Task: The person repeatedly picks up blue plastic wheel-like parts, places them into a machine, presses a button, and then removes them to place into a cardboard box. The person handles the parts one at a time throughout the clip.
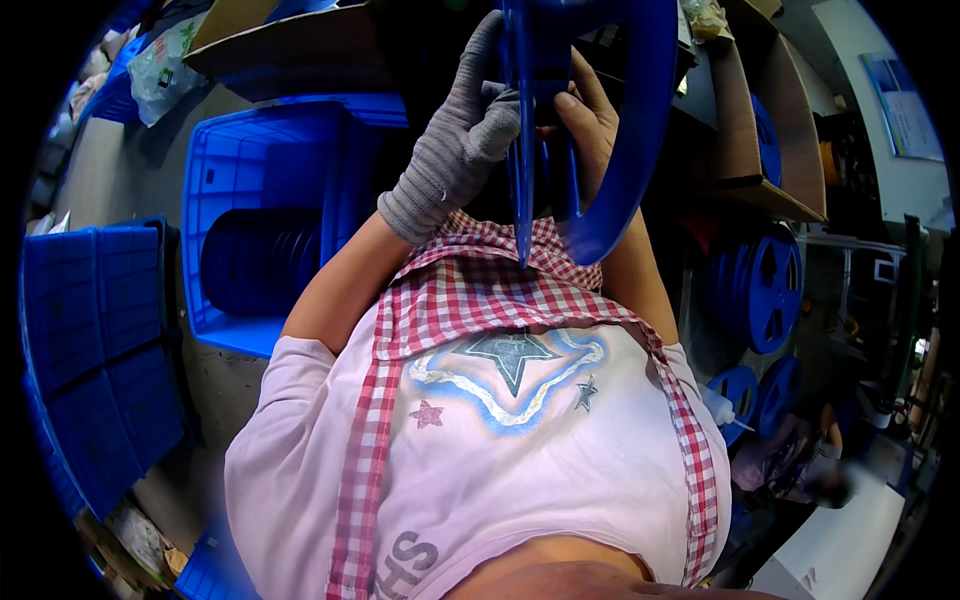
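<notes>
A large blue plastic reel [645, 120] is held up edge-on before my chest, with its two flanges apart and cut-outs in the nearer right one. My left hand [465, 130], in a grey knitted glove, grips the reel's left flange from outside, fingers pointing up along it. Through an opening in the right flange, my bare right hand [592, 118] shows with its thumb and fingers closed around the hub part between the flanges. Part of that hand is hidden behind the blue rim.
To the left, a blue crate [200, 200] holds several dark blue reels [262, 262]. Stacked blue bins [100, 350] stand farther left. An opened cardboard box [290, 55] is at the upper left, another carton [795, 150] at the upper right. More blue reels [770, 285] stand on the right.
</notes>
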`<state>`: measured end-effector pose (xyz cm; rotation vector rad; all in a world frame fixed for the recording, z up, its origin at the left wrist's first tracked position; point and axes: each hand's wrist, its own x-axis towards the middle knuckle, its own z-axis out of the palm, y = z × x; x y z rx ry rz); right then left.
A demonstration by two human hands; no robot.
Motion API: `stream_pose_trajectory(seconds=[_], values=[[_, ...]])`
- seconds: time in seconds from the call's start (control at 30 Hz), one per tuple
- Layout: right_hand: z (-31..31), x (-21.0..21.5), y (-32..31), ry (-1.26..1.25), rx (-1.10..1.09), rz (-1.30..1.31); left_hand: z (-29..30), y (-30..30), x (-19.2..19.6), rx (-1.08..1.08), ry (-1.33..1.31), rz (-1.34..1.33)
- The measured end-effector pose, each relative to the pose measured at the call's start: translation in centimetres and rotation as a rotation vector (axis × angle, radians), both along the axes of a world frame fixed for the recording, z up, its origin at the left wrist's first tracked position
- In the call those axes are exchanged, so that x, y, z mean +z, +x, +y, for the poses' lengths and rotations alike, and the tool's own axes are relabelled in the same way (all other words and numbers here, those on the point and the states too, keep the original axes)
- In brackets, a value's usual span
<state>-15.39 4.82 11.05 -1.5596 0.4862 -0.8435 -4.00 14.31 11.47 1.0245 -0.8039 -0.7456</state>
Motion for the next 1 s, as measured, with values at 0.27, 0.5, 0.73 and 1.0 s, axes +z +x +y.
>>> stream_pose_trajectory(seconds=[0.27, 0.5, 0.73, 1.0], values=[[-2.2, 1.7, -0.6, -0.346, -0.070, 0.141, -0.9, 2.6, -0.9, -0.120, 0.002, -0.368], [-10.3, 7.7, -2.3, -0.661, -0.106, 0.589, -9.9, 7.4, -5.0, -0.427, -0.157, -0.113], [-29.2, 8.2, 2.3, -0.888, -0.122, 0.804, -24.2, 19.5, -2.7, -0.440, -0.194, 0.158], [-35.7, 9.1, 8.5, -0.902, -0.100, 0.957, -26.3, 19.9, 0.5, -0.517, -0.209, 0.320]])
